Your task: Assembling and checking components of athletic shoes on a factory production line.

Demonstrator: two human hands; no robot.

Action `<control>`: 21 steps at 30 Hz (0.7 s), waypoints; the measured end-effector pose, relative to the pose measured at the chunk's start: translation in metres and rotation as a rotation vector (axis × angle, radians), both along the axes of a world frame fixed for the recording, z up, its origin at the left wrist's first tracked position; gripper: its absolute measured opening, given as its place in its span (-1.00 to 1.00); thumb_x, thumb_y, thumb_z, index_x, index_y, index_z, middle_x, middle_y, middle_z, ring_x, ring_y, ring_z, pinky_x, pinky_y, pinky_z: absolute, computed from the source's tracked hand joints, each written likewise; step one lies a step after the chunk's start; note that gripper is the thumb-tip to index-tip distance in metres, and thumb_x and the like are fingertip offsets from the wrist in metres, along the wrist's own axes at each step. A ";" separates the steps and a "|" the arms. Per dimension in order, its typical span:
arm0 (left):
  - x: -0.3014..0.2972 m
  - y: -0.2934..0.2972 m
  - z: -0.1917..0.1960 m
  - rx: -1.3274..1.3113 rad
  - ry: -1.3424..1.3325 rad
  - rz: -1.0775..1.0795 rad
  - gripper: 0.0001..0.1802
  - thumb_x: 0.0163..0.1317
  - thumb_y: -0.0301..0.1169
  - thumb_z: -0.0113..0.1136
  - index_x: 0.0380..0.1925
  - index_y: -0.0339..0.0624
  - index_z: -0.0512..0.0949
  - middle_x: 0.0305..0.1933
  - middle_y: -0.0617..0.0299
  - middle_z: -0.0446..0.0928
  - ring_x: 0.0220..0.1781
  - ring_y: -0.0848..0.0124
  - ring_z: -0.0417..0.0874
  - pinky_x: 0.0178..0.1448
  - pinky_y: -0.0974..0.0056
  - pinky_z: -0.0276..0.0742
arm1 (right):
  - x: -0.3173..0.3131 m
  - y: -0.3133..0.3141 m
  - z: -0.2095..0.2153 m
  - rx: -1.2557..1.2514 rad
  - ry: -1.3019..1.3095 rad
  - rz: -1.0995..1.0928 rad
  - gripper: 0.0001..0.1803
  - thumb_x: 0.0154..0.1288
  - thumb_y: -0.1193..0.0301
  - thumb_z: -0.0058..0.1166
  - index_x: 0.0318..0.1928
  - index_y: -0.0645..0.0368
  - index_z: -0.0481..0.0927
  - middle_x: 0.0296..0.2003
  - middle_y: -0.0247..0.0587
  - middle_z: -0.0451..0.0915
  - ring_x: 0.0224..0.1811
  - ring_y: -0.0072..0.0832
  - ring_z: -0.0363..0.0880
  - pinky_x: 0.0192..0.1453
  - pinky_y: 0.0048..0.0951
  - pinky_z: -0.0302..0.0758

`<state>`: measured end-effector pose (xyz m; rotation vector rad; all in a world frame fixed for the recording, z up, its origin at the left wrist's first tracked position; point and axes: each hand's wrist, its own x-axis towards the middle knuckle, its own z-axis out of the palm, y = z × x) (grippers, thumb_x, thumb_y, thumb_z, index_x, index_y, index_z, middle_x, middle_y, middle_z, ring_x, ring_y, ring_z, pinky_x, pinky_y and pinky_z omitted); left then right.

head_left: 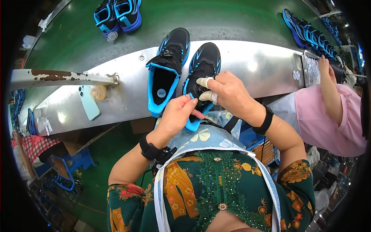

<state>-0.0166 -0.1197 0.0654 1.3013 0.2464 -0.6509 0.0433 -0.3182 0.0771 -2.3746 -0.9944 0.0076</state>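
A black sneaker (205,58) with bright blue lining lies toe outward at the metal edge in front of me, its heel toward my body. My left hand (178,114) pinches the blue collar of this sneaker between thumb and fingertips. My right hand (232,92), with pale covers on its thumb and forefinger, is closed at the tongue and lacing of the same sneaker. Fingers hide the sneaker's opening in part. Its mate, another black and blue sneaker (174,48), stands just to the left, with a round sticker on its insole and a dial on its tongue.
A light green phone (89,103) lies on the metal ledge (127,104), beneath a chipped white bar (58,78). Beyond runs a green belt (239,23) carrying a pair of sneakers (118,17) and a row of shoes (305,33). A co-worker in pink (324,116) is at the right.
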 end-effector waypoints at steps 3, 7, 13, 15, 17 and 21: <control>0.005 0.015 0.008 0.134 -0.063 -0.261 -0.71 0.45 -0.32 -0.04 -0.07 -0.28 0.58 -0.32 0.22 0.68 -0.40 0.66 0.53 -0.38 0.50 0.34 | 0.026 -0.003 0.016 -0.009 0.448 0.067 -0.59 0.09 0.26 0.33 -0.08 0.21 0.63 -0.28 -0.01 0.68 -0.13 -0.07 0.65 -0.05 -0.26 0.54; -0.007 0.048 0.018 0.590 -0.639 0.281 -0.77 0.29 -0.40 0.18 -0.15 -0.35 0.56 -0.28 0.13 0.61 -0.36 0.43 0.58 -0.23 0.29 0.49 | 0.074 0.009 0.045 0.003 0.546 0.124 -0.43 0.08 0.35 0.36 0.16 0.05 0.57 -0.27 -0.12 0.69 -0.20 -0.38 0.66 -0.06 -0.39 0.54; 0.039 0.072 -0.048 0.867 -0.569 0.339 -0.70 0.25 -0.33 0.25 -0.15 -0.35 0.55 -0.41 0.17 0.53 -0.47 0.45 0.45 -0.32 0.28 0.43 | 0.105 0.089 0.007 -0.022 0.202 0.538 -0.24 -0.10 0.50 0.37 0.22 -0.10 0.48 -0.26 -0.10 0.46 -0.28 -0.14 0.55 -0.21 -0.22 0.50; 0.043 0.082 -0.051 0.645 -0.373 0.393 -0.73 0.26 -0.32 0.24 -0.22 -0.34 0.56 -0.48 0.22 0.51 -0.49 0.48 0.44 -0.35 0.30 0.41 | 0.092 0.087 0.021 -0.273 0.109 0.560 -0.36 -0.12 0.58 0.28 0.10 -0.03 0.52 -0.28 -0.10 0.49 -0.25 -0.05 0.56 -0.19 -0.11 0.52; 0.037 0.087 -0.048 0.427 -0.168 0.440 -0.75 0.28 -0.30 0.22 -0.29 -0.33 0.57 -0.55 0.27 0.49 -0.51 0.52 0.44 -0.38 0.31 0.39 | 0.088 0.089 0.030 -0.297 0.089 0.578 -0.41 -0.15 0.61 0.23 0.03 0.01 0.52 -0.32 -0.10 0.50 -0.26 -0.03 0.58 -0.22 -0.08 0.51; 0.020 0.072 -0.023 0.450 -0.261 0.328 -0.68 0.34 -0.19 0.16 -0.31 -0.27 0.56 -0.58 0.32 0.49 -0.61 0.63 0.35 -0.53 0.46 0.25 | 0.094 0.093 0.032 -0.476 0.129 0.527 -0.39 -0.13 0.59 0.21 0.07 0.08 0.51 -0.38 -0.05 0.56 -0.29 -0.03 0.59 -0.21 -0.11 0.51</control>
